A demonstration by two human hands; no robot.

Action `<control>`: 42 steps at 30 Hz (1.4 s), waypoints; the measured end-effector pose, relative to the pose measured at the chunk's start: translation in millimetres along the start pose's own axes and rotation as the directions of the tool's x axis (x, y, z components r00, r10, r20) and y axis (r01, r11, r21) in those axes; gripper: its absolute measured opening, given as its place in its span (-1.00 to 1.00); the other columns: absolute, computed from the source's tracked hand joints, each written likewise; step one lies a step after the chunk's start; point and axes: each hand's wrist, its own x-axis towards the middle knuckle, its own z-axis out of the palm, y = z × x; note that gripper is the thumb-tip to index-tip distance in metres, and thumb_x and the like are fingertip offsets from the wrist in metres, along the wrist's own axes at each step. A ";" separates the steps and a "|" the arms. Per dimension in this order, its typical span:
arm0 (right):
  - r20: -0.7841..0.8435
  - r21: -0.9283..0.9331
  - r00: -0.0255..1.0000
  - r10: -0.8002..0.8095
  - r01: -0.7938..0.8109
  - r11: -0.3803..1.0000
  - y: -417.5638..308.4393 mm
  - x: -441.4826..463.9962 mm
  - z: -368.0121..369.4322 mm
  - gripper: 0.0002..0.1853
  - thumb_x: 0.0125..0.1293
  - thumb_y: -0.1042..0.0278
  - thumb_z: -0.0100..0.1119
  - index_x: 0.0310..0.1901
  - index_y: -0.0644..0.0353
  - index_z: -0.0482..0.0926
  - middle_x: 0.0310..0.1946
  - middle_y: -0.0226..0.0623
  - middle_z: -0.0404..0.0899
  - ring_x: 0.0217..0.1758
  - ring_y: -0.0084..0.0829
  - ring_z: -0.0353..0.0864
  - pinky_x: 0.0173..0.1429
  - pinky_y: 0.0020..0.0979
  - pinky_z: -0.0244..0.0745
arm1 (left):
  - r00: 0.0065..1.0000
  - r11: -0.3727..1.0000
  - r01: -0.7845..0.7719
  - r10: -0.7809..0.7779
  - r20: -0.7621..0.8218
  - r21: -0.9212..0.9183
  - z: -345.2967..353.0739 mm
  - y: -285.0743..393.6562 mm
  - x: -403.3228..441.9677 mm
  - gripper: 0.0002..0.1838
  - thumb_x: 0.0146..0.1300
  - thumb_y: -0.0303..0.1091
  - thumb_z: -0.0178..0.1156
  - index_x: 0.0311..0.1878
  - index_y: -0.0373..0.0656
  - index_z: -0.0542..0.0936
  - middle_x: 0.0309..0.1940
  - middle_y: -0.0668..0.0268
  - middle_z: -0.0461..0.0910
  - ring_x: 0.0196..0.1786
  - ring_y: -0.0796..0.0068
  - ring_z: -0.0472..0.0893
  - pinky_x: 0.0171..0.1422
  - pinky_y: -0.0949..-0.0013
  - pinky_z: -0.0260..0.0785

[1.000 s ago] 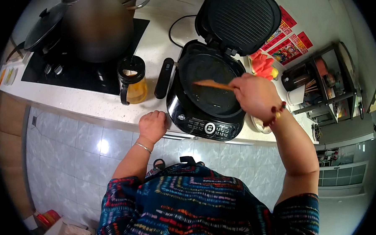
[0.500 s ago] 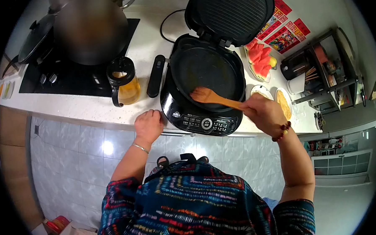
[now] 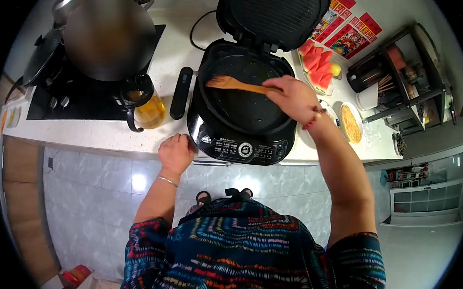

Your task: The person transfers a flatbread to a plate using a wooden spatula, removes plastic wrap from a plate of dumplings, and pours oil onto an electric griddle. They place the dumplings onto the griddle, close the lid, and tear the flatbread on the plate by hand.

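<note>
My right hand (image 3: 293, 97) is closed round the handle of a wooden spatula (image 3: 234, 84). The spatula's slotted head lies over the left part of a round black pan (image 3: 243, 110), whose surface has an oily sheen. This pan sits in the lower half of a black electric griddle, and the griddle's ridged lid (image 3: 275, 13) stands raised behind it. My left hand (image 3: 176, 152) rests on the counter edge just left of the control panel (image 3: 246, 150), its fingers curled and nothing seen in them.
Left of the griddle stand a jug of yellow oil (image 3: 150, 112) and a detached-looking black handle (image 3: 180, 94). A wok (image 3: 108, 39), blurred inside, is on the hob. To the right are watermelon slices (image 3: 318, 66), a plate of yellow shreds (image 3: 350, 123) and a black rack (image 3: 413, 98).
My right hand has moved left and away from me over the pan, carrying the spatula head toward the pan's upper left. My left hand stays at the counter edge. The view has shifted slightly.
</note>
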 end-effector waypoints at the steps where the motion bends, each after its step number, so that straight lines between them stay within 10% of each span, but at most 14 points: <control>1: 0.023 -0.020 1.000 0.017 -0.017 1.000 2.6 4.7 5.6 -0.76 0.09 0.19 0.01 -0.22 0.01 0.55 -0.31 -0.25 0.49 -0.20 -0.22 0.48 -0.14 -0.31 0.38 | 1.000 1.000 -0.004 0.004 -0.015 -0.007 0.0 -0.7 -0.2 -0.83 -0.26 -0.36 0.15 -0.51 -0.09 0.41 -0.56 0.30 0.45 -0.46 0.26 0.48 -0.37 0.28 0.33; 10: 0.212 -0.108 0.975 -0.060 0.085 0.990 62.7 -60.3 -47.9 -0.83 0.03 0.30 0.12 -0.30 0.07 0.55 -0.40 -0.26 0.50 -0.29 -0.24 0.49 -0.21 -0.33 0.39 | 0.996 0.995 0.073 -0.076 0.035 0.073 -0.8 5.0 2.1 -0.84 -0.24 -0.33 0.17 -0.51 -0.08 0.44 -0.55 0.34 0.46 -0.44 0.30 0.50 -0.33 0.31 0.34; 42: -0.042 -0.009 0.993 0.111 -0.111 0.994 73.4 -7.5 -19.7 -0.75 0.03 0.31 0.04 -0.23 0.15 0.53 -0.39 -0.03 0.51 -0.28 -0.10 0.49 -0.15 -0.27 0.38 | 0.995 0.992 0.080 -0.085 0.047 0.102 -2.1 7.1 4.9 -0.85 -0.22 -0.34 0.15 -0.51 -0.10 0.44 -0.55 0.31 0.45 -0.44 0.27 0.49 -0.33 0.28 0.34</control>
